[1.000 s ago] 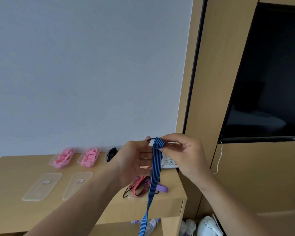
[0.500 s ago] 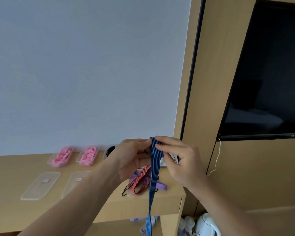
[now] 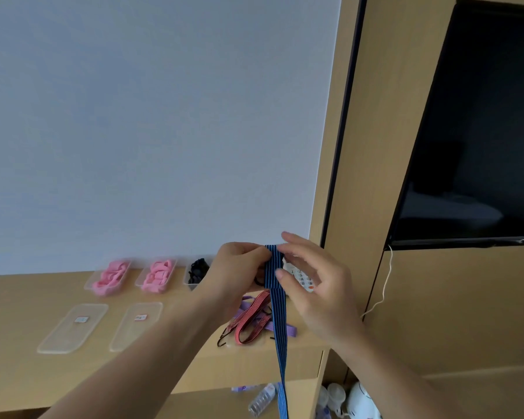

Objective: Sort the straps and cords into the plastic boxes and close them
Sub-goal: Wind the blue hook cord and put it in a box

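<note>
Wooden surface (image 3: 28, 300) carried everything. Two clear lids (image 3: 73, 327) lay flat near its front edge. Three open plastic boxes (image 3: 108, 277) sat along the back edge: two held pink straps (image 3: 159, 275), one held black cords (image 3: 198, 269). Blue striped strap (image 3: 277, 313) was held up above the right end, tail hanging past the front edge. Left hand (image 3: 239, 272) pinched its folded top; right hand (image 3: 312, 285) touched it, fingers loosely spread. Red strap (image 3: 251, 320) and purple strap (image 3: 285, 328) lay at the right end.
</note>
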### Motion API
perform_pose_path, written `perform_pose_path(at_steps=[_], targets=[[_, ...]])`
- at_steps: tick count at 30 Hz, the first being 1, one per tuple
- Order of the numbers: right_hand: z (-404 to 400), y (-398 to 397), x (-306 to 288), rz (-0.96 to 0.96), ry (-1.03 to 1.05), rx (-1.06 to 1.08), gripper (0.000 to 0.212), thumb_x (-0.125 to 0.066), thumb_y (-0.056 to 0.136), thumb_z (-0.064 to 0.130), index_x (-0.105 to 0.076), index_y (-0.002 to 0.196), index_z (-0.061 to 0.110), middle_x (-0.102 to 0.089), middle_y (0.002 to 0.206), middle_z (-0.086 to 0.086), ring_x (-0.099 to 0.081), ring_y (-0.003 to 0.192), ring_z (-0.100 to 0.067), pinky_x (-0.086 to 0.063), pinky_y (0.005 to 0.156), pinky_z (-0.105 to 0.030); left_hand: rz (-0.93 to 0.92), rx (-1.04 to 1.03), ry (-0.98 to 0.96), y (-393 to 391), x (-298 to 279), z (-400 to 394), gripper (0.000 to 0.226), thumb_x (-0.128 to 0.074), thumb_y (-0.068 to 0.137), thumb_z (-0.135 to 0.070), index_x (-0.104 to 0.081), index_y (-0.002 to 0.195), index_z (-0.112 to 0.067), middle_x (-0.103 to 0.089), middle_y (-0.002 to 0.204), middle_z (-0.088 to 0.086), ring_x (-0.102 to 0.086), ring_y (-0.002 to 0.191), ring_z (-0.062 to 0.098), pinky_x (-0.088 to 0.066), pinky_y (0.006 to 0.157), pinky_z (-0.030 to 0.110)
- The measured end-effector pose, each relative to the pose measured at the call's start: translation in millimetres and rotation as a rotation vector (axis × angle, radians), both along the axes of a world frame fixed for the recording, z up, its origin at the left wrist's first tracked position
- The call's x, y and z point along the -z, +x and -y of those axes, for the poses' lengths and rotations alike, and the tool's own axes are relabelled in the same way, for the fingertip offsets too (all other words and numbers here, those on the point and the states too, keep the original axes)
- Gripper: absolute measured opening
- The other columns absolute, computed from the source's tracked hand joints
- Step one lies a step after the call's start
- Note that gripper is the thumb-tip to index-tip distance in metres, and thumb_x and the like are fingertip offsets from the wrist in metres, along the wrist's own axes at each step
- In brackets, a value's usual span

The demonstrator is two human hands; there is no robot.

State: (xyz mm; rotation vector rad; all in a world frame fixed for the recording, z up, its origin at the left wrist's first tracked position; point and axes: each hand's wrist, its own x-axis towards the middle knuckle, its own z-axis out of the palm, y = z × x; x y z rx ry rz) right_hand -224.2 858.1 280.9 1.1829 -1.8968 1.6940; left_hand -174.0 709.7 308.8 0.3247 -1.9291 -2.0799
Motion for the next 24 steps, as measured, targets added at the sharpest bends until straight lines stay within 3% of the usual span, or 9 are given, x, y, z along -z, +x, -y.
perform_pose_path(at_steps=[3,7,10,12,14,17,20,24], targets=[[6,-7,-7,0.256,0.103,0.032,0.034,-0.083,0.081,0.027,-0.068,0.107,0.041,-0.072,0.108,0.017,-0.066,0.103,-0.002,-0.054,0.084,-0.020,-0.090,0.006,-0.112,0,-2,-2,0.029,-0.052,0.096,-0.004,-0.080,0.095,-0.010,-0.078,0.089,0.010,-0.073,0.077,0.021,-0.063,0.075,0.037],[4,-16,-13,0.396,0.094,-0.119,0.034,-0.078,0.084,0.005,-0.073,0.097,0.036,-0.077,0.097,0.012,-0.072,0.094,-0.006,-0.055,0.083,-0.023,-0.180,-0.008,-0.228,2,-2,2,0.027,-0.055,0.099,-0.003,-0.077,0.106,-0.016,-0.079,0.095,0.003,-0.075,0.092,0.020,-0.061,0.076,0.031],[3,-19,-15,0.472,0.105,-0.160,0.031,-0.078,0.082,-0.001,-0.075,0.100,0.024,-0.078,0.096,0.002,-0.073,0.093,-0.022,-0.058,0.081,-0.042,-0.182,-0.035,-0.274,2,1,5,0.028,-0.056,0.099,-0.002,-0.077,0.105,-0.020,-0.079,0.095,-0.002,-0.074,0.091,0.015,-0.057,0.074,0.026],[3,-22,-15,0.514,0.108,-0.170,0.028,-0.078,0.081,-0.003,-0.076,0.102,0.015,-0.078,0.095,-0.006,-0.072,0.094,-0.032,-0.056,0.088,-0.057,-0.166,-0.033,-0.307,2,3,7,0.027,-0.057,0.099,-0.005,-0.078,0.107,-0.022,-0.079,0.098,-0.003,-0.074,0.096,0.017,-0.059,0.080,0.036],[2,-24,-15,0.515,0.101,-0.177,0.026,-0.079,0.080,-0.003,-0.077,0.101,0.013,-0.077,0.095,-0.011,-0.072,0.095,-0.033,-0.054,0.091,-0.059,-0.167,-0.004,-0.249,3,4,8,0.024,-0.059,0.100,-0.009,-0.077,0.108,-0.021,-0.078,0.101,0.000,-0.074,0.098,0.022,-0.061,0.080,0.039],[2,-25,-17,0.492,0.035,-0.186,0.028,-0.080,0.078,-0.003,-0.077,0.098,0.016,-0.077,0.097,-0.009,-0.073,0.095,-0.029,-0.057,0.091,-0.048,-0.103,0.046,-0.086,6,4,8,0.018,-0.060,0.102,-0.027,-0.075,0.108,-0.020,-0.076,0.105,0.008,-0.073,0.099,0.025,-0.061,0.076,0.031],[2,-28,-20,0.437,0.009,-0.185,0.032,-0.081,0.076,-0.003,-0.078,0.093,0.024,-0.079,0.096,-0.003,-0.075,0.092,-0.021,-0.059,0.088,-0.038,0.065,0.113,-0.053,9,7,9,0.044,-0.051,0.101,-0.052,-0.075,0.107,-0.016,-0.076,0.105,0.010,-0.074,0.098,0.025,-0.062,0.077,0.036],[4,-28,-16,0.339,0.031,-0.141,0.038,-0.082,0.073,-0.007,-0.078,0.087,0.028,-0.079,0.090,0.001,-0.075,0.086,-0.016,-0.059,0.079,-0.028,0.232,0.116,0.065,7,5,10,0.060,-0.053,0.097,-0.060,-0.075,0.100,-0.004,-0.077,0.091,0.015,-0.076,0.083,0.027,-0.060,0.065,0.033]])
